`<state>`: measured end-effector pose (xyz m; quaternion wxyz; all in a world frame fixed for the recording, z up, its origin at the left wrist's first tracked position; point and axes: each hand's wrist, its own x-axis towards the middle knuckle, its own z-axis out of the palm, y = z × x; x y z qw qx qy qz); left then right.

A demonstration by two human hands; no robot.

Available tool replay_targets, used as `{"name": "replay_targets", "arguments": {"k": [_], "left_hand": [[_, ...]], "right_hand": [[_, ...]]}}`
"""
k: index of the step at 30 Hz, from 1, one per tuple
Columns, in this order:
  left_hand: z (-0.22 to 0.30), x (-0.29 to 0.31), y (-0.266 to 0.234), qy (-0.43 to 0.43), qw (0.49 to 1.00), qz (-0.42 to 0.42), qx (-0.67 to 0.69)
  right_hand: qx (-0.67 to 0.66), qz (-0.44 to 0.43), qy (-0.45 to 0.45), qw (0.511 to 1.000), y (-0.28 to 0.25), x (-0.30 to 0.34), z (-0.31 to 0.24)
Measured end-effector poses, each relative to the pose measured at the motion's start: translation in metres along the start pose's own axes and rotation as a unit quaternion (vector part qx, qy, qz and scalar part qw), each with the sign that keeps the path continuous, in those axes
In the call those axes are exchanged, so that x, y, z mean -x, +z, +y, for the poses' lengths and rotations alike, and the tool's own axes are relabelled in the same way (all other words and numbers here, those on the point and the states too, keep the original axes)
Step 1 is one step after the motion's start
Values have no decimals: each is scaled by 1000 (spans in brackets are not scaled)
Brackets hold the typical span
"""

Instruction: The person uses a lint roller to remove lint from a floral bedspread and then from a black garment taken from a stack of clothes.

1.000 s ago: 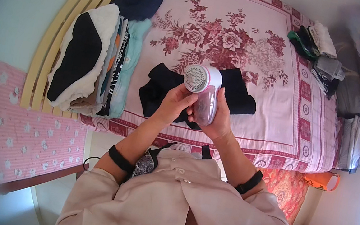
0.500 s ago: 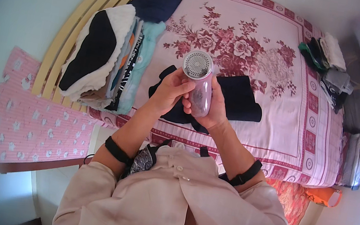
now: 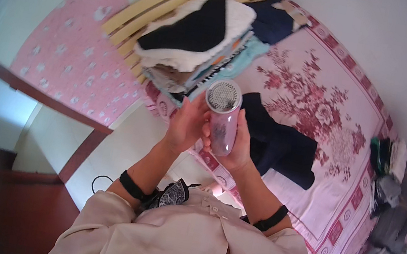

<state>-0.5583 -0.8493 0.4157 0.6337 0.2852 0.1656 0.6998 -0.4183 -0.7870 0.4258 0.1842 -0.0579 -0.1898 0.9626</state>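
Observation:
A pink fabric shaver [image 3: 223, 133] with a round, perforated silver head stands upright before me. Grey lint shows through its clear body. Wrapped round the body from the right, my right hand [image 3: 239, 147] holds it, fingertips showing on its left side. My left hand [image 3: 185, 126] is close against the shaver's left side with its thumb raised and fingers apart. Whether those fingers touch the shaver is partly hidden. Behind and to the right, a folded dark garment [image 3: 287, 147] lies on the bed.
A tall pile of folded clothes [image 3: 177, 57] rests by the slatted wooden headboard [image 3: 142, 13]. More clothes [image 3: 385, 192] lie along the bed's far right edge. The flowered bedspread [image 3: 331, 204] covers the bed. A dark red wooden chair or table [image 3: 38, 201] stands at lower left.
My view has swung left, so the bed now sits farther right and tilted. The left hand has loosened from the shaver, while the right hand keeps its hold.

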Motion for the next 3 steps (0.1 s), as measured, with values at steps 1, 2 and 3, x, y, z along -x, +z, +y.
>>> {"name": "replay_targets", "arguments": {"k": [1, 2, 3], "left_hand": [[18, 14, -4, 43, 996, 43, -69], [36, 27, -8, 112, 984, 97, -103], [57, 44, -12, 173, 962, 153, -144]], "right_hand": [[-1, -7, -12, 1000, 8, -11, 12], [2, -17, -23, 1000, 17, -23, 25], [-10, -43, -21, 999, 26, -38, 40]]}}
